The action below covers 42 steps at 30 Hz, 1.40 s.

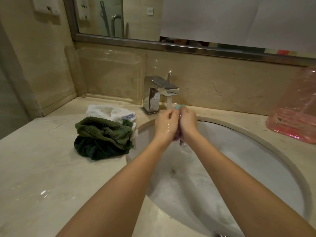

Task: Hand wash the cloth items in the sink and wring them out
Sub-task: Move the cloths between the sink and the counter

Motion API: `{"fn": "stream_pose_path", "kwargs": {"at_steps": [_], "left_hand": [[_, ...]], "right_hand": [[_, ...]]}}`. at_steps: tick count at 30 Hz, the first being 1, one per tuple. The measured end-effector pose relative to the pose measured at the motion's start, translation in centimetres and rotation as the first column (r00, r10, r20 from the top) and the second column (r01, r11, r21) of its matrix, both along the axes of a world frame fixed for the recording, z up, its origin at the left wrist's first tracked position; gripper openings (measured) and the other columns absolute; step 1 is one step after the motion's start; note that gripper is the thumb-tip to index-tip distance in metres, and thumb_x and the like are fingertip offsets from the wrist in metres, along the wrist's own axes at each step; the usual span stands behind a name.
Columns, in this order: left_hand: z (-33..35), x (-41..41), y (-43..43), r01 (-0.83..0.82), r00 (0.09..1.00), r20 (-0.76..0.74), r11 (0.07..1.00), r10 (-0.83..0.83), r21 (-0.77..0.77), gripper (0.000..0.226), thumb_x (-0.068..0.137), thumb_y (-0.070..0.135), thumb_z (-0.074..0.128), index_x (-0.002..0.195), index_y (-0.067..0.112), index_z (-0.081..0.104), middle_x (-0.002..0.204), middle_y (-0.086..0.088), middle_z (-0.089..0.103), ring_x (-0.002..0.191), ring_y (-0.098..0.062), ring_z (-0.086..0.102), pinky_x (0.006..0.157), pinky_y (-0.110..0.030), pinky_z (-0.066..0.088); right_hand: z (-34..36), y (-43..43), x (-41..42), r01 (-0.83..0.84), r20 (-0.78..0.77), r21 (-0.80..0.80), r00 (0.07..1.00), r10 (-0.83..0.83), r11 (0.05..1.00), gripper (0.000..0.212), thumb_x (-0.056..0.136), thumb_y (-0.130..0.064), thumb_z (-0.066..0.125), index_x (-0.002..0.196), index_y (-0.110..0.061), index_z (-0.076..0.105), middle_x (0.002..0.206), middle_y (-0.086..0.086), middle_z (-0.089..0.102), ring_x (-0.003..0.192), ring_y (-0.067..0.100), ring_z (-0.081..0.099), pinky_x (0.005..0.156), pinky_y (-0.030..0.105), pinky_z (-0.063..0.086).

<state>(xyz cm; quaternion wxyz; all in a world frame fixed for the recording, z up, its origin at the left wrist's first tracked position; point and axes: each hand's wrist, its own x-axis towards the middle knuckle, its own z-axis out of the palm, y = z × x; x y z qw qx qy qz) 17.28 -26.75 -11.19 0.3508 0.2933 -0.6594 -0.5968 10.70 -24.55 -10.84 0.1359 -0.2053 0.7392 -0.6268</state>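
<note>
My left hand [166,123] and my right hand [188,120] are pressed together over the far side of the sink [266,142], gripping a small purple cloth [178,138] squeezed between the palms; only its lower end shows. Water runs from the chrome tap [161,93] onto my fingertips. The basin holds soapy, foamy water. A dark green towel [102,137] lies bunched on the counter left of the sink, with a white cloth [111,112] behind it.
A beige marble counter [42,177] surrounds the sink. A pink plastic bag [294,113] stands at the right against the wall. A clear acrylic tray [111,74] leans at the back left, under the mirror [188,19].
</note>
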Motion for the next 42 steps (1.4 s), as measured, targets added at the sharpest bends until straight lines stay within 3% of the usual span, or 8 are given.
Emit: {"fn": "stream_pose_path", "kwargs": {"at_steps": [8, 14, 18, 27, 30, 34, 37, 42], "left_hand": [[-0.1, 1.3, -3.2, -0.167, 0.984, 0.090, 0.976, 0.155, 0.140, 0.029, 0.098, 0.026, 0.043, 0.079, 0.013, 0.060, 0.090, -0.025, 0.066, 0.071, -0.034, 0.063, 0.056, -0.039, 0.053], [1.0, 1.1, -0.8, 0.032, 0.998, -0.053, 0.996, -0.028, 0.081, 0.034, 0.101, 0.028, 0.048, 0.074, 0.015, 0.063, 0.071, -0.006, 0.066, 0.065, -0.020, 0.065, 0.056, -0.032, 0.056], [0.9, 0.9, -1.8, 0.103, 0.980, -0.187, 0.971, -0.063, 0.215, 0.023, 0.097, 0.029, 0.057, 0.080, 0.017, 0.065, 0.079, -0.002, 0.069, 0.078, -0.018, 0.068, 0.076, -0.033, 0.057], [0.1, 1.3, -3.8, 0.223, 0.957, -0.240, 0.945, -0.165, 0.238, 0.038, 0.090, 0.007, 0.063, 0.055, 0.021, 0.055, 0.065, -0.001, 0.056, 0.068, -0.015, 0.054, 0.064, -0.025, 0.043], [0.0, 1.6, -4.0, 0.208, 0.968, -0.170, 0.967, -0.183, 0.143, 0.023, 0.075, 0.007, 0.073, 0.078, 0.019, 0.054, 0.084, -0.006, 0.059, 0.079, -0.019, 0.055, 0.067, -0.029, 0.044], [-0.9, 1.5, -3.7, 0.109, 0.994, -0.024, 0.985, -0.107, 0.135, 0.062, 0.081, 0.022, 0.078, 0.129, 0.012, 0.040, 0.120, -0.008, 0.057, 0.104, -0.024, 0.061, 0.087, -0.043, 0.055], [-0.9, 1.5, -3.2, 0.072, 0.982, 0.155, 0.978, -0.103, 0.195, 0.036, 0.096, 0.034, 0.058, 0.123, 0.014, 0.047, 0.110, -0.011, 0.068, 0.094, -0.026, 0.068, 0.075, -0.041, 0.060], [-0.9, 1.2, -2.6, 0.101, 0.994, -0.016, 0.846, -0.109, 0.524, 0.033, 0.097, 0.028, 0.057, 0.124, 0.009, 0.058, 0.112, -0.016, 0.067, 0.098, -0.030, 0.068, 0.082, -0.040, 0.059]], "right_hand": [[-0.7, 0.6, 3.8, -0.197, -0.402, 0.043, 0.894, 0.198, 0.979, 0.047, 0.097, -0.029, 0.050, 0.053, -0.014, 0.046, 0.048, 0.002, 0.047, 0.047, 0.024, 0.052, 0.042, 0.033, 0.043], [-0.2, 0.9, -0.2, 0.026, -0.147, 0.057, 0.989, -0.018, 0.998, 0.038, 0.101, -0.024, 0.039, 0.072, -0.010, 0.060, 0.077, 0.010, 0.065, 0.078, 0.029, 0.063, 0.071, 0.036, 0.051], [-1.5, 1.6, -0.4, -0.117, 0.137, 0.073, 0.985, 0.106, 0.990, 0.050, 0.104, -0.046, 0.029, 0.096, -0.014, 0.067, 0.091, 0.010, 0.070, 0.076, 0.021, 0.067, 0.060, 0.027, 0.052], [-2.2, 3.0, -1.7, -0.480, 0.629, -0.168, 0.620, 0.469, 0.861, 0.072, 0.094, -0.067, 0.032, 0.127, -0.010, 0.060, 0.118, 0.019, 0.067, 0.107, 0.039, 0.063, 0.081, 0.047, 0.054], [-1.5, 2.6, -2.0, -0.399, 0.547, -0.247, 0.694, 0.467, 0.883, 0.047, 0.101, -0.046, 0.037, 0.118, -0.011, 0.064, 0.109, 0.019, 0.067, 0.086, 0.034, 0.065, 0.065, 0.042, 0.054], [-1.3, 2.0, -1.9, -0.207, 0.409, -0.333, 0.848, 0.339, 0.920, 0.030, 0.100, -0.024, 0.048, 0.118, -0.001, 0.054, 0.114, 0.028, 0.064, 0.091, 0.044, 0.065, 0.056, 0.049, 0.054], [-0.9, 1.9, -1.5, -0.112, 0.358, -0.403, 0.894, 0.269, 0.908, 0.011, 0.097, -0.017, 0.056, 0.098, -0.006, 0.055, 0.098, 0.018, 0.069, 0.087, 0.031, 0.068, 0.075, 0.046, 0.055], [-0.5, 2.0, -0.9, -0.143, 0.070, -0.232, 0.984, 0.163, 0.962, 0.008, 0.094, -0.011, 0.055, 0.090, -0.012, 0.048, 0.084, 0.007, 0.058, 0.070, 0.016, 0.059, 0.054, 0.026, 0.050]]}}
